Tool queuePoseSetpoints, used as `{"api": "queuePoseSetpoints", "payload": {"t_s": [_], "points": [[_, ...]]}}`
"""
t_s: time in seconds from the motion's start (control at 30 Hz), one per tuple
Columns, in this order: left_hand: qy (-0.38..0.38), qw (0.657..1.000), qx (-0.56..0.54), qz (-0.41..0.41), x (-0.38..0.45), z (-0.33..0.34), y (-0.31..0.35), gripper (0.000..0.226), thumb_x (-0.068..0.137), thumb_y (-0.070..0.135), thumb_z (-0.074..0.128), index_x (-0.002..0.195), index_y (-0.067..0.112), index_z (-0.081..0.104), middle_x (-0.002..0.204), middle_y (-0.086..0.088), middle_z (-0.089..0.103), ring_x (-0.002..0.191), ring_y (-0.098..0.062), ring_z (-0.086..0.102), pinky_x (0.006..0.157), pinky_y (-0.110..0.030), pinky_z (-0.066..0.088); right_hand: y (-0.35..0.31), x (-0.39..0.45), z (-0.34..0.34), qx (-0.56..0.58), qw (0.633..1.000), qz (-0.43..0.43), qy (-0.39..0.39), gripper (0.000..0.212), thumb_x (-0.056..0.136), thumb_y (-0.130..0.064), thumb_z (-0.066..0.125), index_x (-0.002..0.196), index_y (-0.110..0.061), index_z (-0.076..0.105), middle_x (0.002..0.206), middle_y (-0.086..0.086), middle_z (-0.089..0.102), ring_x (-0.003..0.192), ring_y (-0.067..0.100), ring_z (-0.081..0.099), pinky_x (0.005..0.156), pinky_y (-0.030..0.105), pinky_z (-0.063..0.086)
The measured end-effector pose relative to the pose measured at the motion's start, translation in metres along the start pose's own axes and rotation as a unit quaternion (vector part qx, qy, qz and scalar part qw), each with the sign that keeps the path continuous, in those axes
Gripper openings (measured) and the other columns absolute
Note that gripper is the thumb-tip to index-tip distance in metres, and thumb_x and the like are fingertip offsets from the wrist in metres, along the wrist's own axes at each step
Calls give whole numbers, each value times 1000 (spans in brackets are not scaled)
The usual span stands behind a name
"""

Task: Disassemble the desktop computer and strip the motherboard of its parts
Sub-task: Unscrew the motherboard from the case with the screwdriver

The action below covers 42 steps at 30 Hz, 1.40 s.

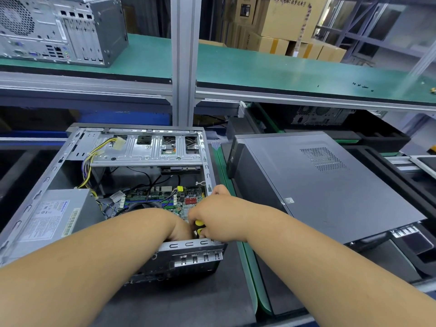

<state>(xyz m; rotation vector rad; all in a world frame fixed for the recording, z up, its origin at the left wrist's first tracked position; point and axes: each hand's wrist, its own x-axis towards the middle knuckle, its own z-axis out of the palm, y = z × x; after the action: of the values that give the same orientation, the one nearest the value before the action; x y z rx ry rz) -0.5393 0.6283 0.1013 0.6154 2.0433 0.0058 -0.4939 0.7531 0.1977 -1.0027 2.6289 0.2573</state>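
Note:
An open desktop computer case [207, 166] lies on its side in front of me. Its green motherboard [179, 199] shows at the bottom, with a silver power supply [56, 215] at the left and a drive cage [146, 147] at the back. My right hand [217, 215] grips a screwdriver with a yellow and black handle [199, 226] just inside the case's near wall. My left hand [181, 230] reaches down into the case beside it; its fingers are hidden behind the case wall and the right hand.
A closed dark grey tower [330, 185] lies to the right. Another case [59, 29] stands on the green upper shelf [283, 67], with a few small screws [363, 85] at its right end. An aluminium post [184, 55] rises behind the open case. Cardboard boxes [283, 24] are stacked behind.

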Motion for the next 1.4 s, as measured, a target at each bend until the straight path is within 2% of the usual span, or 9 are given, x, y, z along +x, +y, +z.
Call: {"api": "queuePoseSetpoints", "payload": {"t_s": [0.27,0.43,0.5,0.87,0.97,1.1,1.2,1.3,1.4], "points": [[-3,1000,6,-4,2,0,-1,38,102,12,39,134,-8,43,138,-25,45,127,-34,44,103,-36,33,-2,-5,-1,25,1000,7,3,19,97,-20,55,115,-24,61,80,-3,58,85,22,54,102,39,21],[-8,1000,7,-13,2,1,-3,39,102,12,40,135,-8,44,138,-25,46,120,-30,47,107,-38,32,-2,-6,-1,32,999,10,6,20,99,-21,55,117,-24,60,89,0,66,88,23,56,104,39,21],[-5,1000,12,-16,1,1,-2,39,102,12,39,136,-8,43,139,-25,45,125,-33,45,107,-38,31,-2,-6,-1,22,1000,10,6,20,99,-20,54,117,-24,60,91,1,67,88,23,56,104,40,22],[18,999,-20,-20,0,2,-1,43,102,12,41,140,-7,38,144,-23,40,133,-33,39,109,-37,29,-4,-6,0,18,1000,13,6,21,98,-20,55,117,-23,61,92,0,66,86,23,55,105,43,24],[20,999,-24,-20,0,2,0,43,102,12,40,142,-5,36,146,-22,38,134,-32,38,110,-37,29,-6,-6,-2,-5,1000,11,1,21,98,-16,52,115,-23,61,83,-2,60,82,22,53,104,43,25],[21,999,-31,-29,-2,3,1,42,102,12,39,141,-5,37,145,-22,40,133,-32,40,109,-38,30,-6,-4,-5,-18,1000,12,-11,16,98,-15,50,108,-24,60,68,-6,47,70,18,45,103,42,26],[13,999,-24,-29,-6,0,4,40,102,11,39,138,-7,40,143,-22,42,132,-32,41,106,-35,31,-6,-2,-3,-30,999,15,-11,10,99,-19,50,91,-25,51,64,-6,43,61,13,38,103,43,26],[12,999,-12,-27,-9,-2,7,38,102,10,38,135,-9,42,141,-24,43,129,-33,43,103,-34,32,-5,-1,-4,-27,999,21,-26,28,100,-32,51,74,-27,40,64,-6,42,61,12,36,102,41,25],[27,999,-16,-30,-8,-2,4,39,102,11,38,137,-7,40,143,-23,42,130,-33,42,104,-34,32,-3,-3,-4,15,999,16,-32,31,100,-39,49,73,-29,38,70,-6,47,71,16,41,103,41,22]]}}
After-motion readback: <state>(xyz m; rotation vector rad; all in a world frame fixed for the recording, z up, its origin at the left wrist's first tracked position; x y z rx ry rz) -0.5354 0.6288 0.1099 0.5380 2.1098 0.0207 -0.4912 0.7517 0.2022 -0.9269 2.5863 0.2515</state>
